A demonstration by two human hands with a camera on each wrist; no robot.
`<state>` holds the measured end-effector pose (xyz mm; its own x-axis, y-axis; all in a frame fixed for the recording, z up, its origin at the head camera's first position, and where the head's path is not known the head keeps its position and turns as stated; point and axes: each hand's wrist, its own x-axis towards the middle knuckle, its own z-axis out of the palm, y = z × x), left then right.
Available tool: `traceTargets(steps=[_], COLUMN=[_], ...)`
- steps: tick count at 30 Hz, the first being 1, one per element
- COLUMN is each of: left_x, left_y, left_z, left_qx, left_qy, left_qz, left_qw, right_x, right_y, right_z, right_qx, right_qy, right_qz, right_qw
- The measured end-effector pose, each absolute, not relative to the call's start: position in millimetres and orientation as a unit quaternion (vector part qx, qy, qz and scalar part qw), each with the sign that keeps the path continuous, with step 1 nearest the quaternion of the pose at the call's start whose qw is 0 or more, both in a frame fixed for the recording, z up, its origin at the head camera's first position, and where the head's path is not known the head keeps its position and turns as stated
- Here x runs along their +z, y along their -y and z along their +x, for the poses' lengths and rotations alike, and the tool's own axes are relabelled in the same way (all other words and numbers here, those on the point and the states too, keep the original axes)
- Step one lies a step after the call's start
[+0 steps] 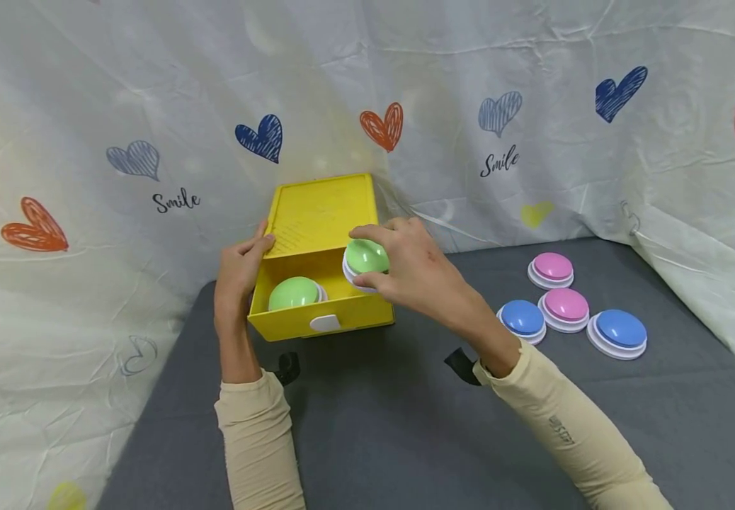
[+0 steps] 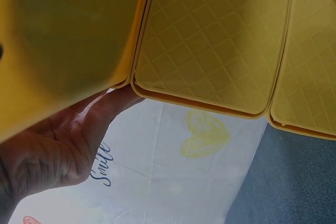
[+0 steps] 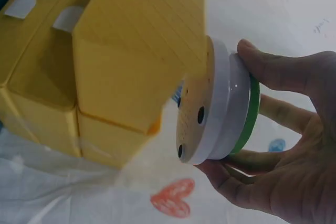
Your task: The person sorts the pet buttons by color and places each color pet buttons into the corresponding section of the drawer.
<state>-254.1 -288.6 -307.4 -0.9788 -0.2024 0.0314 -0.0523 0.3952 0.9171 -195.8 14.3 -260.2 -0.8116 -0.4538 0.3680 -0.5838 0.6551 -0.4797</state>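
A yellow drawer box (image 1: 324,209) stands at the back of the dark table, with its top drawer (image 1: 361,312) pulled out toward me. Inside the drawer's left part lies a green-domed push button (image 1: 294,292) with a white base. My left hand (image 1: 238,273) holds the box by its left side, fingertips at the top edge. Over the drawer's right part, my right hand (image 1: 420,268) grips a second green push button (image 1: 366,256) between thumb and fingers. The right wrist view shows that button's white rim and its underside (image 3: 195,114) with dark round feet.
To the right on the table sit two pink buttons (image 1: 553,266) and two blue buttons (image 1: 622,328), all on white bases. A pale sheet (image 1: 444,85) printed with hearts hangs behind the box and along the sides of the table (image 1: 393,425).
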Motion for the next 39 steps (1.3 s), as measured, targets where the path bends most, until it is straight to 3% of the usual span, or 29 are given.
traceTargets(steps=[18, 32, 35, 39], left_x=[-302, -303, -306, -307], left_y=[287, 291, 292, 292], left_z=[-255, -256, -255, -252], left_qx=[-0.533, -0.545, -0.549, -0.543], left_qy=[0.84, 0.833, 0.83, 0.834], left_qz=[0.067, 0.06, 0.06, 0.072], left_qw=[0.078, 0.078, 0.075, 0.069], right_x=[-267, -267, -278, -301], right_y=[31, 33, 33, 36], right_z=[-221, -219, -212, -191], right_qx=[0.231, 0.187, 0.202, 0.226], right_qy=[0.916, 0.916, 0.912, 0.869], right_qz=[0.326, 0.352, 0.344, 0.328], right_qw=[0.032, 0.028, 0.094, 0.293])
